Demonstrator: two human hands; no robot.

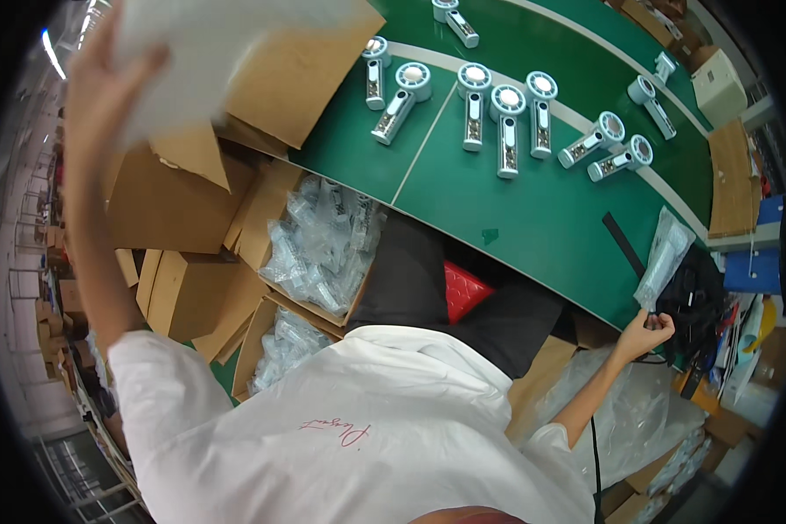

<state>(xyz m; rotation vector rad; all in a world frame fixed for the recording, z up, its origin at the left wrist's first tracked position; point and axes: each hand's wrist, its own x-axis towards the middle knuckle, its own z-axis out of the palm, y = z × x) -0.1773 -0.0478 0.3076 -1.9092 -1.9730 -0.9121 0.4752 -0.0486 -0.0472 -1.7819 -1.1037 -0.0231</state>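
Green belt surface [533, 210] curves across a packing line, with cardboard boxes crowded along its near edge. Closest in, the right hand [644, 334] pinches the bottom end of a clear plastic bag [665, 258] between fingertips, so the bag stands up from the fingers and leans onto the belt's edge. Left of those fingers, open boxes [319, 249] hold heaps of the same clear bags (within easy reach). The left hand [105, 79] is raised high, fingers closed on a white sheet [210, 52] over the boxes. Beyond the right fingertips, small white handheld fans [506, 131] lie spaced in a loose row on the belt.
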